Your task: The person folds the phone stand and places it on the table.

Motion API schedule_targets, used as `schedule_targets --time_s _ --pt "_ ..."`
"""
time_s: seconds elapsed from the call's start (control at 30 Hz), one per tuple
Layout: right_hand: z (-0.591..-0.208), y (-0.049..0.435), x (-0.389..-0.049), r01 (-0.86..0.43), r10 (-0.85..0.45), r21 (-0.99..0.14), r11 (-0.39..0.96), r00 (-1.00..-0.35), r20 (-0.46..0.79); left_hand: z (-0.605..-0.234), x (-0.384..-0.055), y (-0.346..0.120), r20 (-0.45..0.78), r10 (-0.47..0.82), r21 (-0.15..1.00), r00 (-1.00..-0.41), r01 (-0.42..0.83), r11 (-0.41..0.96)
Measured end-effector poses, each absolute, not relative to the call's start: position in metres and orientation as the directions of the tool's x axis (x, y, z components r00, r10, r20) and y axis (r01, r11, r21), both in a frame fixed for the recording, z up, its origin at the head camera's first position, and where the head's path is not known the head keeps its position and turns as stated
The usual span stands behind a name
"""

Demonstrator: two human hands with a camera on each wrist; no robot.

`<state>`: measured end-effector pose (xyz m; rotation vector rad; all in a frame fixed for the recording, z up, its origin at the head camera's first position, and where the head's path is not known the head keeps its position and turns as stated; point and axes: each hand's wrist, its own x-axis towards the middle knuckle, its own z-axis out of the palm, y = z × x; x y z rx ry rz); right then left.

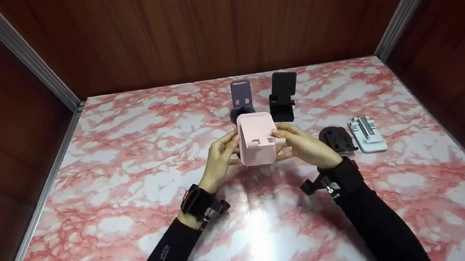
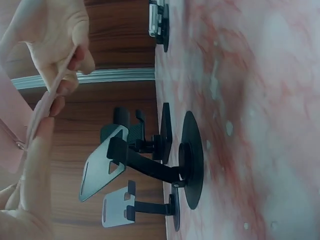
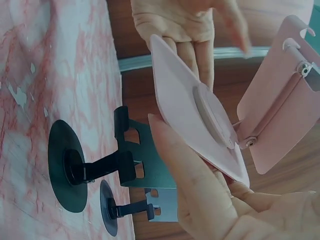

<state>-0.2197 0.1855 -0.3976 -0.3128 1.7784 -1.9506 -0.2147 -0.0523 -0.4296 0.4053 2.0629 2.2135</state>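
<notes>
Held up above the tabletop is a pink phone stand [image 1: 257,157], partly folded, its hinged upper plate [image 3: 280,95] tilted away from the flat base plate [image 3: 185,105]. My left hand [image 1: 219,160] grips the left edge of the stand. On the opposite side my right hand [image 1: 309,146] holds it, the thumb on the upper plate's edge and the other fingers lower down. A black phone stand with a round base [image 2: 192,160] stands on the table close by, largely hidden behind the pink one in the head view.
Farther back stand a purple-grey phone stand [image 1: 241,93] and a black phone stand [image 1: 283,86]. To the right lie a folded black round stand [image 1: 335,137] and a folded white stand [image 1: 370,141]. Wood-patterned panels [image 1: 209,29] enclose the marbled red-and-white table [image 1: 134,133].
</notes>
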Motion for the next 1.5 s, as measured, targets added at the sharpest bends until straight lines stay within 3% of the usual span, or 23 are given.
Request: schedule_targets --time_s 0.4,1.5 --pt "-0.3979 0.1806 -0.2194 0.172 -0.493 -0.985 -0.001 -0.857 -0.149 -0.4232 -0.2134 -0.0560 0.007 0.265 0.998 -0.964 -0.010 -0.065" --pt "-0.3987 0.1825 -0.2205 0.162 -0.531 -0.986 0.024 -0.834 -0.150 -0.4207 -0.2123 -0.0566 -0.006 0.273 0.993 -0.962 -0.038 -0.110"
